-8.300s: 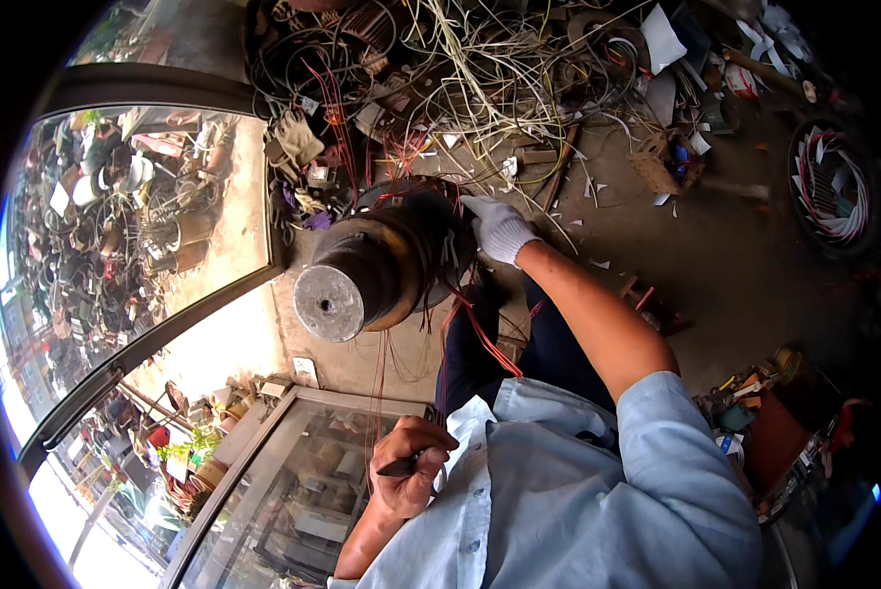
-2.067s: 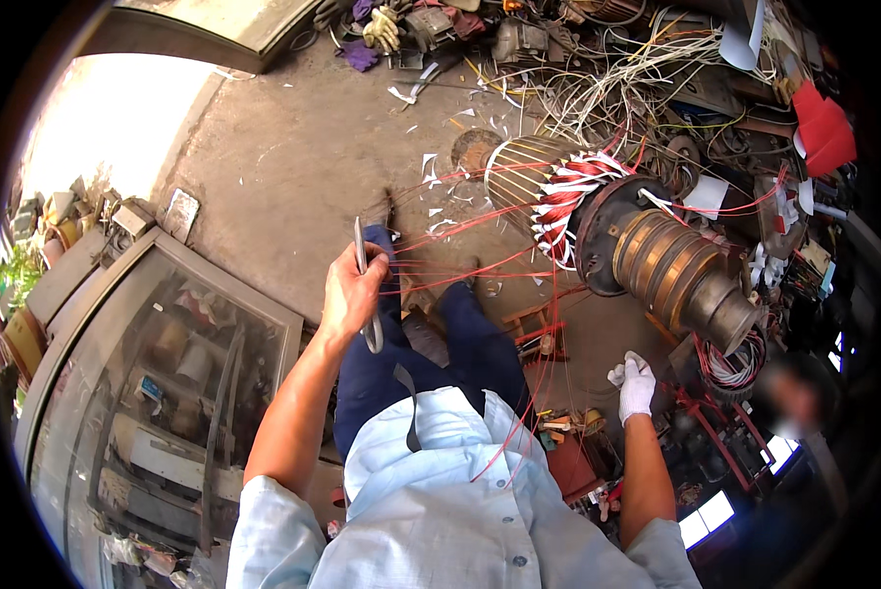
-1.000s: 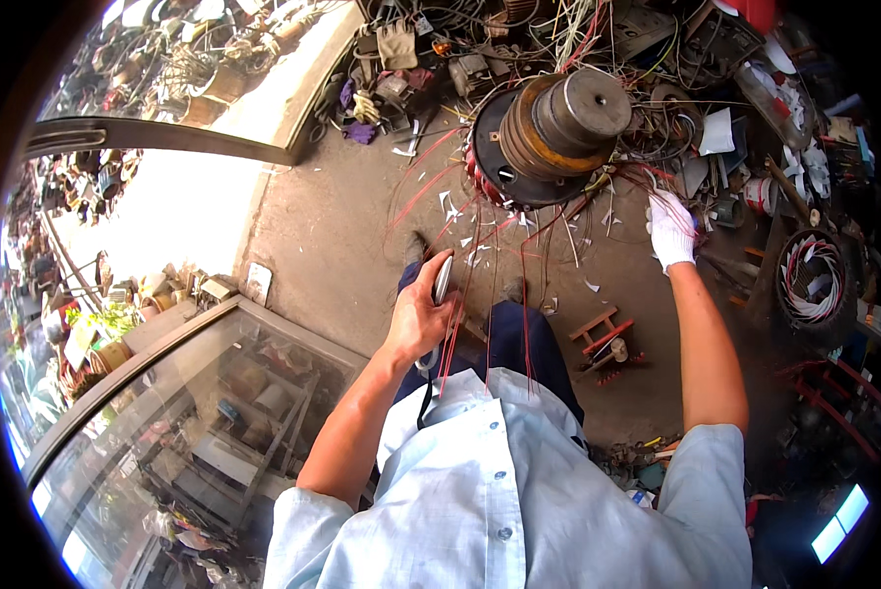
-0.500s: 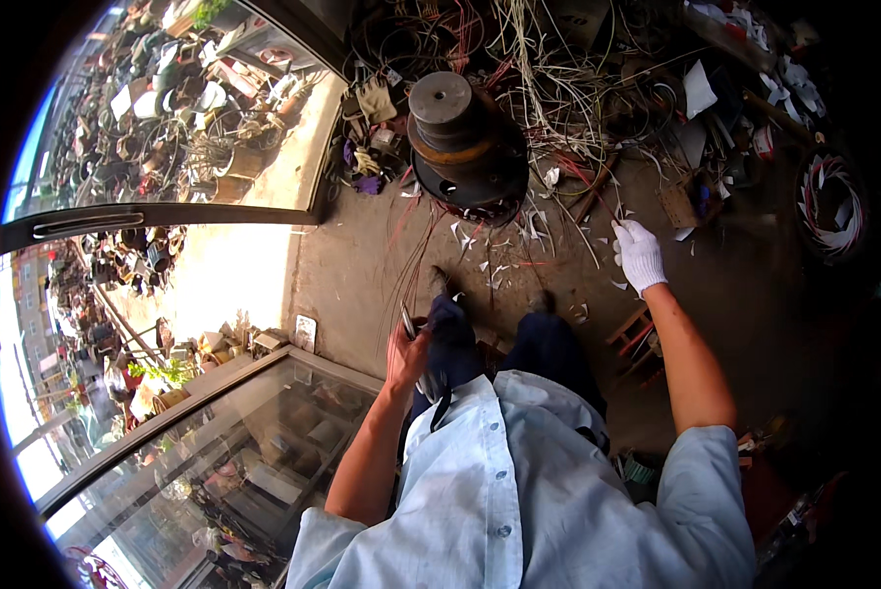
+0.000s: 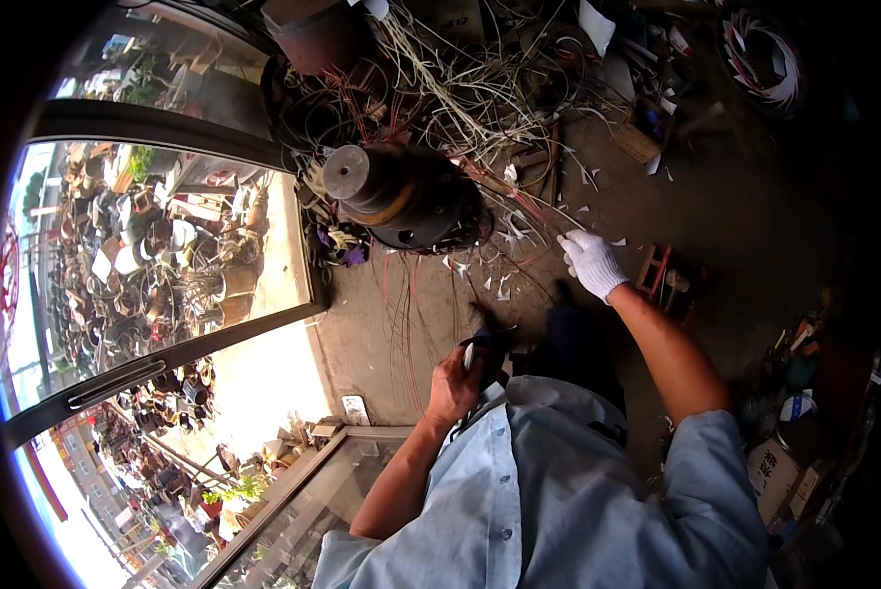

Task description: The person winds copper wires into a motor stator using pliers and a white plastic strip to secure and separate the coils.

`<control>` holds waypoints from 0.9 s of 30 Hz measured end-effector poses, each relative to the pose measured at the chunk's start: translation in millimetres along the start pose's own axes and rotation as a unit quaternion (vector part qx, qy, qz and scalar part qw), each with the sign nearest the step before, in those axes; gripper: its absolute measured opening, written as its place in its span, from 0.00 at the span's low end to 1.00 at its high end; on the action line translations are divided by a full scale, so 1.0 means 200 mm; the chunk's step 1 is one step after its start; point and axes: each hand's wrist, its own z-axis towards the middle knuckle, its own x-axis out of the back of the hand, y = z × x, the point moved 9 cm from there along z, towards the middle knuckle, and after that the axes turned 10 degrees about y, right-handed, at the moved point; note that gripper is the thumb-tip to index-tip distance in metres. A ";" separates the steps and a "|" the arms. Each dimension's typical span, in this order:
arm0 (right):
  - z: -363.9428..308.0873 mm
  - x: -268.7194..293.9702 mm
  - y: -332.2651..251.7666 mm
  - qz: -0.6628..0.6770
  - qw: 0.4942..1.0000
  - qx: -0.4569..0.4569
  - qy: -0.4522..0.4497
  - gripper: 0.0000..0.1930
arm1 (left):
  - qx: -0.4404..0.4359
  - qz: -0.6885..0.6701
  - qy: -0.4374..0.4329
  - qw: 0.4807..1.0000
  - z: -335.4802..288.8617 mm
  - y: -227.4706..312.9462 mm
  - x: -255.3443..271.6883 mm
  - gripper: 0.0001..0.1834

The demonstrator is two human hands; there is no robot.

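My right hand [image 5: 590, 263], in a white knit glove, pinches the near end of some thin red wires [image 5: 519, 201]. They run back past the right side of a dark, round, stepped metal machine part [image 5: 391, 201] standing on the floor. My bare left hand [image 5: 453, 385] is closed low in front of my body, beside my left knee. A slim, pale, metallic-looking tool [image 5: 469, 356] sticks out of its top; the rest is hidden in the fist, so I cannot tell its kind. More thin wires [image 5: 401, 314] trail across the floor between that hand and the machine part.
A tangle of pale wires [image 5: 450, 69] lies behind the machine part. White scraps [image 5: 502, 287] litter the floor. A small red-framed object [image 5: 661, 275] stands right of my glove. At the left are a glass door [image 5: 165, 368] and a glass-topped case [image 5: 352, 481]; boxes [image 5: 774, 476] lie lower right.
My view has turned, so the machine part and wire pile sit further left. The gloved hand is nearer the machine part, still pinching wires. My left hand still grips the tool, closer to mid-body.
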 end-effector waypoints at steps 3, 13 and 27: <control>-0.03 -0.01 0.07 -0.010 1.000 -0.017 -0.008 0.13 | -0.013 0.002 -0.010 1.000 0.07 0.17 -0.03 0.10; -0.09 -0.17 0.14 0.124 0.962 -0.118 -0.212 0.11 | 0.051 0.130 0.138 0.981 0.30 0.59 -0.12 0.07; -0.07 -0.21 0.33 0.304 0.852 -0.260 -0.336 0.08 | 0.192 0.124 0.176 0.957 1.00 0.21 -0.66 0.30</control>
